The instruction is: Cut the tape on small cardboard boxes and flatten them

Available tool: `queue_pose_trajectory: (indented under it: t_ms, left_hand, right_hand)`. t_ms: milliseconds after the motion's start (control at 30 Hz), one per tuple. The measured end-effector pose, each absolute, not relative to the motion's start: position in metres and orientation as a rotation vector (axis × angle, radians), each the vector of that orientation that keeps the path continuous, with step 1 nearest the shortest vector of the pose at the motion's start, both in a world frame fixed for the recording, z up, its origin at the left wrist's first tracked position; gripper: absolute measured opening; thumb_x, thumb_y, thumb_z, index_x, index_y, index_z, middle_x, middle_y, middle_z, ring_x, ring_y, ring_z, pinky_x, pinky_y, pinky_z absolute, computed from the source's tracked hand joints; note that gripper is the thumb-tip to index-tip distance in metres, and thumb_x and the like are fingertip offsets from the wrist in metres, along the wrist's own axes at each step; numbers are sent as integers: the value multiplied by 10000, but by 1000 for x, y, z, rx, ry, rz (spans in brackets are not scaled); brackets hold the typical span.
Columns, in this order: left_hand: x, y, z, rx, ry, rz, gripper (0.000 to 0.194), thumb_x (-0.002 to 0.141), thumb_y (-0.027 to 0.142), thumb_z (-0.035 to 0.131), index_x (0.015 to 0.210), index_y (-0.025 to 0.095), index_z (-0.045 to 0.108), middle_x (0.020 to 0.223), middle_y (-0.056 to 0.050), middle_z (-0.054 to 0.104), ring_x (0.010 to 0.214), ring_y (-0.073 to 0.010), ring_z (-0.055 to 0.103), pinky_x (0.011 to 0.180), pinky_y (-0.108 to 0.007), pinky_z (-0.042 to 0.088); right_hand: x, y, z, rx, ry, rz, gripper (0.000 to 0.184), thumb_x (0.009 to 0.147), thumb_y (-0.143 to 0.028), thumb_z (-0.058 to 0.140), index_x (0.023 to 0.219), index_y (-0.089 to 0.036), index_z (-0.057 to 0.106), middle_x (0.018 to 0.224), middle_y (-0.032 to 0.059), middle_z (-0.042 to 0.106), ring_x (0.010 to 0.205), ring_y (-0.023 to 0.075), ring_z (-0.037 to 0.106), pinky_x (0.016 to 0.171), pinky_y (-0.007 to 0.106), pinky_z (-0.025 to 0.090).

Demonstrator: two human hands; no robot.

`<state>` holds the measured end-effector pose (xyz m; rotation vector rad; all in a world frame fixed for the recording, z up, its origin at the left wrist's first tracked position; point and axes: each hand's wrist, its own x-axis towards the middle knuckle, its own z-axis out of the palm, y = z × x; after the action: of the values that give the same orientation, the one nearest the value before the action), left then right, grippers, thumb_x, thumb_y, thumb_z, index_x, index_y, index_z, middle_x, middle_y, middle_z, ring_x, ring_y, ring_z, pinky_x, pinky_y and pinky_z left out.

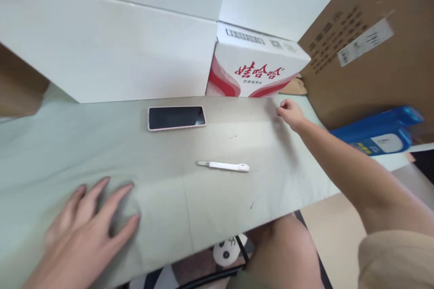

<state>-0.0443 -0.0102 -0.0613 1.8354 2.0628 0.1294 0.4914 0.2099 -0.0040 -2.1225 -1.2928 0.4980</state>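
Note:
My left hand (90, 223) lies flat on the pale green table top (50, 153) at the near left, fingers spread, holding nothing. My right hand (290, 113) is stretched out to the far right of the table, fingers curled in a loose pinch just in front of the red and white carton (257, 65); whether anything is in it I cannot make out. A white pen-like utility knife (224, 166) lies flat in the middle of the table between the hands. A phone (176, 118) with a dark screen and pink case lies face up further back.
A large white box (111, 49) stands along the back. A brown cardboard sheet (379, 40) leans at the right, with a blue package (379, 132) at its foot. The table's near edge runs above my knee (285, 253).

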Motion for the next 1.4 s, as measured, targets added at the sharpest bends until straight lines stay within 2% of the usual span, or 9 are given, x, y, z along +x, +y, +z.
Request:
queue_pose_trajectory:
  t_ms: [67,200,267,367,500,600,800,1033,1400]
  left_hand:
    - [-39,-7,-49,1857,1996,310,560,867,586,538,1299,262,685,1585,-171,521,1551,-513,352,1210,-684,348]
    - [-38,-15,-28,1684,1918,938,381,830,497,638,1133,274,697,1198,-97,754,1074,-300,732,805,-366,597]
    - [-41,-23,-18,1672,1789,1110,233,866,464,607,842,250,694,781,-24,741,695,-201,699,639,-281,530]
    - [-47,-32,-6,1649,1729,1220,292,943,419,553,768,226,686,607,13,678,544,-142,625,605,-246,476]
    - [-57,-38,4,1608,1651,1359,443,1011,410,473,657,203,638,569,-22,675,531,-145,637,559,-247,445]
    - [-63,-43,9,1569,1535,1456,448,1047,345,410,723,187,677,615,-32,702,586,-152,681,592,-248,472]
    - [-70,-47,15,1508,1471,1588,445,1061,311,395,740,180,674,625,-23,685,601,-147,673,609,-254,488]
    - [-77,-49,17,1505,1437,1634,438,1070,294,394,739,181,659,613,-10,655,589,-138,650,594,-252,478]
    - [-87,-41,-3,1274,1641,2190,178,970,358,598,1038,219,688,1018,-50,667,984,-219,633,913,-359,510]
  right_hand:
    - [463,189,10,-2070,-1392,558,270,753,-88,638,707,-250,427,584,-55,527,576,148,559,571,262,402]
    - [382,162,40,-1858,-1676,663,228,753,-173,646,730,-256,435,588,-50,536,603,167,598,598,280,410]
    - [327,154,51,-1707,-1841,708,221,758,-229,664,741,-259,446,611,-43,555,610,168,583,603,290,411]
    - [233,146,61,-1450,-2080,776,191,781,-298,666,757,-267,479,629,-33,570,604,169,541,602,308,423]
    - [101,146,61,-1131,-2315,846,77,813,-271,609,820,-276,533,733,-18,627,642,172,576,672,333,506]
    - [15,156,59,-952,-2402,820,156,811,-214,576,956,-266,600,1146,37,700,822,178,673,875,379,577]
    - [-93,191,77,-974,-2573,386,333,826,-97,553,1133,-184,651,1752,98,235,1367,302,591,1092,488,546]
    - [-99,197,101,-1154,-2662,48,206,877,-106,537,965,-174,710,1328,138,662,1079,330,704,952,527,590]
    - [112,78,95,-538,-2514,-18,227,966,-164,512,895,-211,723,1082,103,728,888,194,721,755,342,589]
